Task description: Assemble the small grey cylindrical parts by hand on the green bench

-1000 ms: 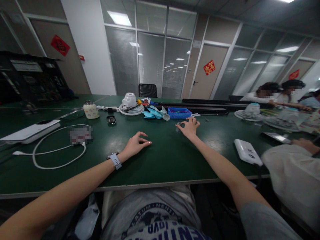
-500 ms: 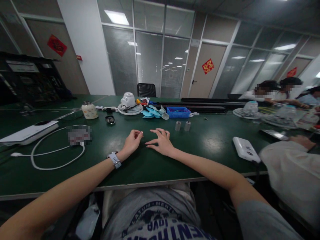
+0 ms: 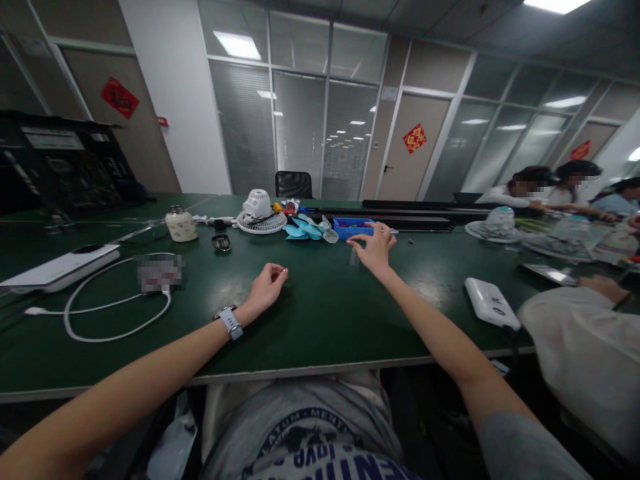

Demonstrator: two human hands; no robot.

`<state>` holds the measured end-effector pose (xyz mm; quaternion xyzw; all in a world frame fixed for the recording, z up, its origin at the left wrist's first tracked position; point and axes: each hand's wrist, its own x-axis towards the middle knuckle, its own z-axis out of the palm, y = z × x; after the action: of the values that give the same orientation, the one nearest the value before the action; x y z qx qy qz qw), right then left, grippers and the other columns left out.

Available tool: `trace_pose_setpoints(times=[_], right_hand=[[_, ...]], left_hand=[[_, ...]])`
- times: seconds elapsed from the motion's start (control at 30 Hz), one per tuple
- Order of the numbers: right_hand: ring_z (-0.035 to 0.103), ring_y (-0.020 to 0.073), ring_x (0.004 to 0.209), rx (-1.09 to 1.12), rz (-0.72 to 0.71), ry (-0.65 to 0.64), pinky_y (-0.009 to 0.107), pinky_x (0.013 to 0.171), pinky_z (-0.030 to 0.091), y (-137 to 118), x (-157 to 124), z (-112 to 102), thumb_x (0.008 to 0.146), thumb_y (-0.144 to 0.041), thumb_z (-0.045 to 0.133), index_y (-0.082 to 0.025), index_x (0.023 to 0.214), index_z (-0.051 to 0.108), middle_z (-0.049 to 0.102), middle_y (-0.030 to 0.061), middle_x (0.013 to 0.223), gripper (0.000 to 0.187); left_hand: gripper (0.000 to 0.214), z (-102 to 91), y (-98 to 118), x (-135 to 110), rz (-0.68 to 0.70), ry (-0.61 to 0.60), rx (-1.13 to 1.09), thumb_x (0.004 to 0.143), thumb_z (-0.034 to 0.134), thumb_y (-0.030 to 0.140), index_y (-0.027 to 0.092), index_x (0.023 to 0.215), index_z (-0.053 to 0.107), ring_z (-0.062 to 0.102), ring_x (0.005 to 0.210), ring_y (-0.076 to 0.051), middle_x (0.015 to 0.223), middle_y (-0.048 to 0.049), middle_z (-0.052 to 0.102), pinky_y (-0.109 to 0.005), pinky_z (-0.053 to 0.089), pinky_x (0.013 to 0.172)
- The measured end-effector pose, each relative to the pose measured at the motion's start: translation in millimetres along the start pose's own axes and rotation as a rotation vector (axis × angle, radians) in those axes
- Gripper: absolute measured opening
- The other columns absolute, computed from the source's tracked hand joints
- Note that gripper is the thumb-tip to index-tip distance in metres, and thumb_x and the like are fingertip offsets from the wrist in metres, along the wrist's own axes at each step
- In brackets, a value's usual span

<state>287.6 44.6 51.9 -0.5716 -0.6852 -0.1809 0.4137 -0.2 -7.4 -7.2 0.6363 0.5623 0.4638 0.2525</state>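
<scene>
My right hand (image 3: 376, 248) reaches over the table, thumb and fingers apart. Just below its thumb stands a small grey metal cylinder (image 3: 354, 257), upright and partly covered. The second cylinder is hidden behind this hand. My left hand (image 3: 269, 284), with a watch (image 3: 231, 323) on its wrist, rests on the green table (image 3: 310, 327), fingers curled and the tips pressed together. Whatever may be between those fingertips is too small to make out.
Beyond the hands are a blue bin (image 3: 345, 229), light-blue fan blades (image 3: 303, 229) and a white fan (image 3: 260, 212). A jar (image 3: 181, 225) and coiled white cable (image 3: 75, 327) lie left. A white power bank (image 3: 491, 303) lies right, beside a seated person's sleeve (image 3: 575, 333).
My right hand has moved forward and right, away from my left hand, to the two grey cylinders. My left hand has stayed nearly in place. The view has tilted up slightly.
</scene>
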Motion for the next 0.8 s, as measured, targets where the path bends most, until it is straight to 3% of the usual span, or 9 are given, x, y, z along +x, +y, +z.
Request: trace_pose_setpoints(times=[0.17, 0.37, 0.67, 0.73, 0.8], right_hand=[[0.027, 0.0311, 0.122, -0.116, 0.093, 0.008, 0.051, 0.097, 0.023, 40.9, 15.8, 10.2, 0.087, -0.043, 0.059, -0.030, 0.085, 0.077, 0.047, 0.0079, 0.130, 0.022], [0.028, 0.0314, 0.123, -0.149, 0.078, -0.074, 0.050, 0.096, 0.024, 43.0, 10.6, 22.6, 0.086, -0.040, 0.060, -0.029, 0.086, 0.077, 0.048, 0.0092, 0.129, 0.020], [0.034, 0.0320, 0.121, -0.152, 0.036, -0.084, 0.050, 0.095, 0.026, 49.7, 10.0, 21.7, 0.089, -0.044, 0.053, -0.027, 0.090, 0.077, 0.053, 0.0103, 0.129, 0.029], [0.036, 0.0329, 0.123, -0.166, 0.064, -0.029, 0.051, 0.096, 0.027, 58.2, 11.3, 17.9, 0.088, -0.049, 0.053, -0.027, 0.097, 0.075, 0.054, 0.0108, 0.131, 0.032], [0.042, 0.0335, 0.121, -0.184, 0.134, -0.057, 0.053, 0.096, 0.029, 70.1, 11.5, 15.5, 0.085, -0.054, 0.056, -0.026, 0.111, 0.070, 0.058, 0.0126, 0.127, 0.042]], left_hand=[[0.030, 1.1, -2.8, 0.7, 0.010, 0.004, -0.013, 0.082, 0.054, 0.047, 0.020, 0.096, 0.054, 0.065, 0.091, -0.021, 0.095, -0.0070, 0.069, -0.033, 0.047, 0.081], [0.031, 1.1, -3.8, 0.9, 0.008, -0.012, 0.007, 0.082, 0.054, 0.047, 0.020, 0.098, 0.055, 0.064, 0.093, -0.022, 0.098, -0.0074, 0.068, -0.034, 0.047, 0.082], [0.029, 0.7, -4.0, 0.5, 0.033, -0.018, 0.034, 0.083, 0.054, 0.046, 0.021, 0.097, 0.055, 0.064, 0.090, -0.022, 0.095, -0.0065, 0.069, -0.034, 0.047, 0.080], [0.029, 0.6, -3.9, 0.4, 0.040, -0.018, 0.036, 0.083, 0.054, 0.046, 0.021, 0.098, 0.055, 0.064, 0.090, -0.022, 0.095, -0.0064, 0.069, -0.034, 0.047, 0.080], [0.030, 0.6, -4.0, 0.3, 0.044, -0.026, 0.043, 0.083, 0.053, 0.047, 0.021, 0.098, 0.055, 0.064, 0.091, -0.022, 0.096, -0.0067, 0.069, -0.034, 0.047, 0.080]])
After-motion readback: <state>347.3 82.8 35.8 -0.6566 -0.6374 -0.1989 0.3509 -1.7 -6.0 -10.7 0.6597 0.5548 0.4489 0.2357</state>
